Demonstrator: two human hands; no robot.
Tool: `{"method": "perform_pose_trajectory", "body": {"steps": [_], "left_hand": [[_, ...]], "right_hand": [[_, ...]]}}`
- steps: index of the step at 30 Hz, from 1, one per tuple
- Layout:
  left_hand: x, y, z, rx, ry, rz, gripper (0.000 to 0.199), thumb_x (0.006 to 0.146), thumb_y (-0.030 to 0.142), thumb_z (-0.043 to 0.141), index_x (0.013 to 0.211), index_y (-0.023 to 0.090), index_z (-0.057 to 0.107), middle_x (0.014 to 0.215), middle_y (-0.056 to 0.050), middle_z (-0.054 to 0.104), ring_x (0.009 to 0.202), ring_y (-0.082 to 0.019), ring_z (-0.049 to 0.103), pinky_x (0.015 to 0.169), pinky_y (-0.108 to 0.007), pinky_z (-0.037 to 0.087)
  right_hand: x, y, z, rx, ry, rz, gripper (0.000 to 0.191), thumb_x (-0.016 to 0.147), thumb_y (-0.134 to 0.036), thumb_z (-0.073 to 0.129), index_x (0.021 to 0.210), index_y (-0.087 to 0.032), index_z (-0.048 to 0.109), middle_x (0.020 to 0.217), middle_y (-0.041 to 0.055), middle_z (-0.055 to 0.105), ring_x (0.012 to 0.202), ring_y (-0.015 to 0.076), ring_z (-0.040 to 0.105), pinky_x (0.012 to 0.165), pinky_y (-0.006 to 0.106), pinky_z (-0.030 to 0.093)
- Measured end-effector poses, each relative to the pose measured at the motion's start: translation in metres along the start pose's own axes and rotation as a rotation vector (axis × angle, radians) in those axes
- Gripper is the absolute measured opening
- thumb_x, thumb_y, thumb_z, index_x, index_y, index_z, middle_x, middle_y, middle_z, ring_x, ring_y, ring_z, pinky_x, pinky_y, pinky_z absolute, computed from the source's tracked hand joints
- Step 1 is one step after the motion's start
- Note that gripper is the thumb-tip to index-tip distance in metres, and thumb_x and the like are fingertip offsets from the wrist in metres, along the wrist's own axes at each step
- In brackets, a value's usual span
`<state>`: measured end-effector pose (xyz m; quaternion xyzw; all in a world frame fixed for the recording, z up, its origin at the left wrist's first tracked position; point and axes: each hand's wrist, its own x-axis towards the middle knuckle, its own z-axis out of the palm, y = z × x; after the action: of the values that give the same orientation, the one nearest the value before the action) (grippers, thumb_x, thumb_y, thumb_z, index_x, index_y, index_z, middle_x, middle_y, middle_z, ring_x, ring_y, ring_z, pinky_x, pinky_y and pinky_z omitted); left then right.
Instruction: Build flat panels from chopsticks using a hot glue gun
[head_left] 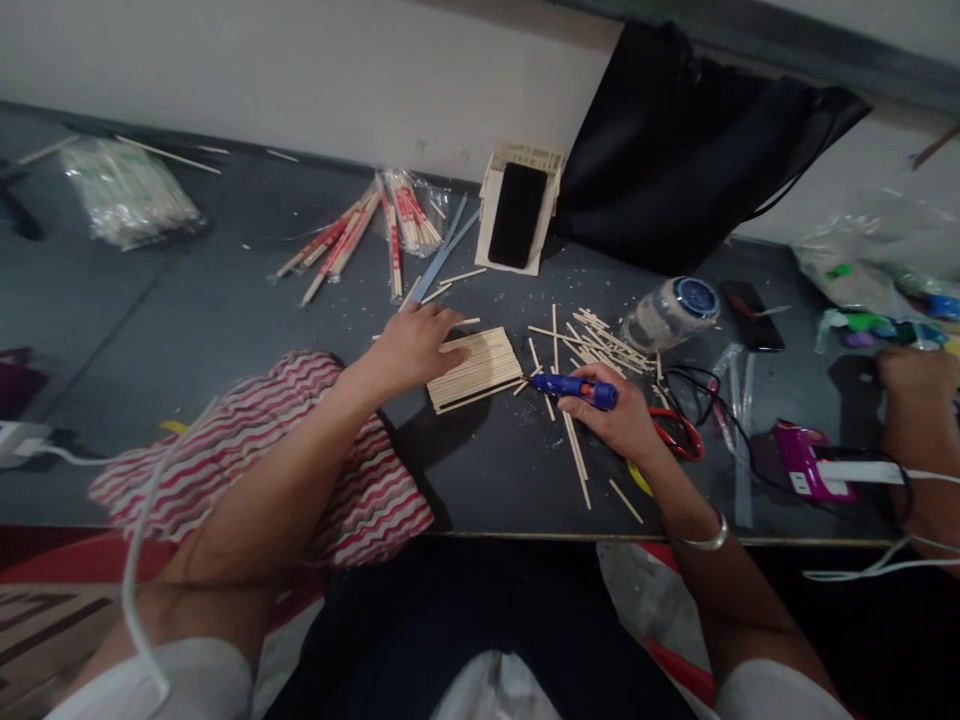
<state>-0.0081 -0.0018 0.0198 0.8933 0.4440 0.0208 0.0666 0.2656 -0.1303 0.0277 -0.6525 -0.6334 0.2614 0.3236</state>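
Note:
A flat panel of pale wooden sticks (474,368) lies on the dark table in the middle of the head view. My left hand (417,345) rests at the panel's upper left, its fingers apart and touching the sticks. In my right hand (616,415) is a blue glue gun (574,388), whose tip is at the panel's lower right corner. Loose cut sticks (600,342) are scattered just beyond and beside my right hand. Left of the panel lies a striped pink and white cloth (382,480), partly under my left forearm.
A phone (517,215) leans on a stand at the back. Right are a clear jar (670,312), another phone (752,316), a purple device (810,460) with cables and another person's hand (916,375). Wrapped sticks (341,240) and a stick bundle (131,195) lie left.

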Motion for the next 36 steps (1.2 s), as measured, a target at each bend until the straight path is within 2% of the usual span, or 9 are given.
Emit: {"method": "perform_pose_trajectory", "body": {"steps": [5,10,14,19,24,30,36], "left_hand": [[0.0020,0.0022,0.0019,0.033,0.024,-0.038,0.045,0.099,0.039,0.044,0.131,0.014,0.063,0.120,-0.015,0.071,0.115,-0.032,0.065,0.103,-0.044,0.043],[0.0017,0.0022,0.0007,0.012,0.063,-0.034,0.040,0.100,0.036,0.041,0.124,0.018,0.066,0.117,-0.013,0.073,0.112,-0.031,0.066,0.103,-0.046,0.045],[0.0018,0.0049,-0.0010,0.003,0.062,-0.052,0.039,0.099,0.032,0.040,0.123,0.016,0.067,0.115,-0.014,0.074,0.113,-0.031,0.067,0.104,-0.046,0.046],[0.0027,0.0073,0.0004,0.003,0.080,-0.069,0.042,0.097,0.032,0.040,0.123,0.012,0.066,0.114,-0.016,0.074,0.112,-0.032,0.068,0.105,-0.045,0.046],[0.0029,0.0054,0.0019,-0.015,0.098,-0.059,0.038,0.097,0.033,0.041,0.120,0.018,0.067,0.113,-0.013,0.075,0.111,-0.031,0.069,0.103,-0.046,0.047],[0.0020,0.0053,0.0010,-0.033,0.098,-0.058,0.038,0.098,0.034,0.040,0.119,0.016,0.066,0.115,-0.014,0.074,0.111,-0.030,0.068,0.103,-0.045,0.046],[0.0022,-0.0006,0.0006,-0.066,0.159,-0.037,0.038,0.100,0.030,0.035,0.112,0.018,0.069,0.104,-0.014,0.072,0.109,-0.030,0.065,0.100,-0.047,0.047]], "right_hand": [[-0.0007,0.0010,0.0008,-0.006,0.020,0.009,0.043,0.072,-0.063,0.076,0.086,-0.023,0.065,0.074,-0.0008,0.067,0.067,0.0177,0.058,0.065,0.030,0.047],[0.0000,0.0003,0.0016,0.020,0.026,0.038,0.044,0.071,-0.063,0.076,0.084,-0.023,0.063,0.073,-0.0008,0.066,0.066,0.0172,0.058,0.065,0.030,0.047],[0.0009,-0.0010,0.0017,0.021,0.022,0.047,0.044,0.070,-0.062,0.076,0.083,-0.023,0.062,0.072,-0.0011,0.064,0.065,0.0168,0.056,0.065,0.030,0.046],[0.0018,-0.0010,0.0023,-0.005,0.029,0.037,0.049,0.069,-0.069,0.075,0.081,-0.023,0.061,0.070,-0.0015,0.063,0.063,0.0162,0.054,0.062,0.029,0.044],[0.0019,0.0008,0.0028,-0.020,0.039,0.023,0.053,0.070,-0.074,0.072,0.082,-0.023,0.062,0.070,-0.0006,0.063,0.063,0.0167,0.054,0.062,0.030,0.044],[0.0015,-0.0003,0.0024,-0.024,0.036,0.027,0.052,0.071,-0.073,0.073,0.081,-0.024,0.061,0.071,-0.0003,0.064,0.064,0.0168,0.054,0.062,0.030,0.044],[-0.0003,0.0018,0.0012,0.020,0.042,0.088,0.050,0.070,-0.070,0.076,0.083,-0.023,0.060,0.068,-0.0018,0.062,0.061,0.0166,0.056,0.061,0.030,0.045]]}}
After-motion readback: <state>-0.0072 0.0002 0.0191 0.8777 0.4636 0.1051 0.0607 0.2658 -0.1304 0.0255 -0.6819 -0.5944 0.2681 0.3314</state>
